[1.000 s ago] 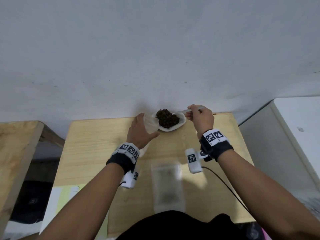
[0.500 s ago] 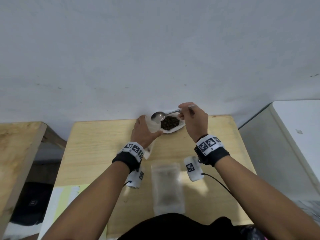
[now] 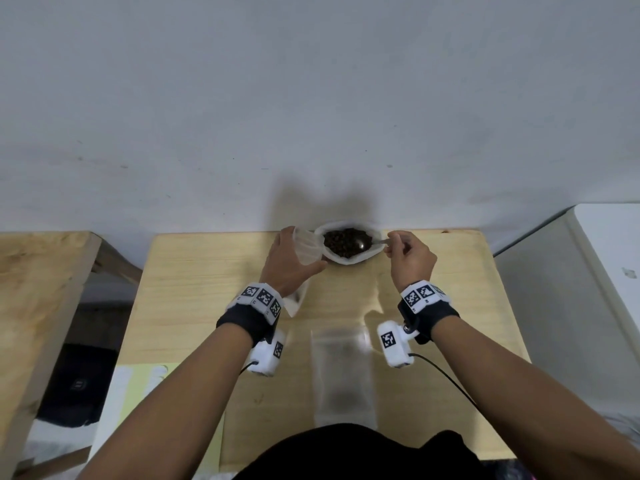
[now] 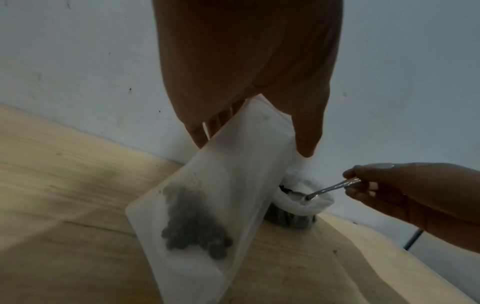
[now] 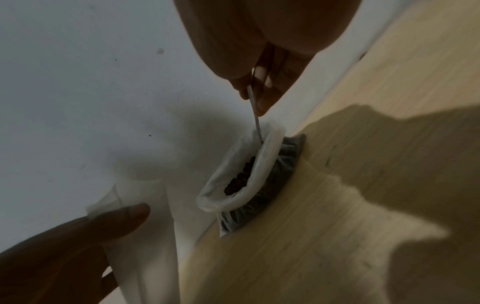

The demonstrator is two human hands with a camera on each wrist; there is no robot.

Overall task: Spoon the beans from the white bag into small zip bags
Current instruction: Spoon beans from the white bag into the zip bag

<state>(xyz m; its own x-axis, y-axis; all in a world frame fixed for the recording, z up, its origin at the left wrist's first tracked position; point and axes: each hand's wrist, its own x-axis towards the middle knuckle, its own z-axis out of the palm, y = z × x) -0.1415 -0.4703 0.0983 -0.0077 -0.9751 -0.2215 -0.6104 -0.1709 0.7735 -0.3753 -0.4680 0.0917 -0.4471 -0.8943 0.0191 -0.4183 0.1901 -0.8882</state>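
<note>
So the light wooden table (image 3: pixel 194 306) carries it all, and the rolled-down white bag of dark beans (image 3: pixel 348 244) sits at its far edge against the wall. Half a second back the spoon was up over the zip bag's mouth; now it's down in the beans, so I'd say one load got tipped in and the next scoop is starting. The left hand (image 3: pixel 289 268) grips the frosted small zip bag (image 4: pixel 207 201) upright just left of the white bag, mouth open, a dark clump of beans at its bottom. The right hand (image 3: pixel 410 259) pinches the handle of the metal spoon (image 3: pixel 367 242). Another zip bag (image 3: pixel 343 372) with some beans lies flat by the near edge. No readable writing or brands, just black-and-white square markers on the wristbands (image 3: pixel 261 299).
</note>
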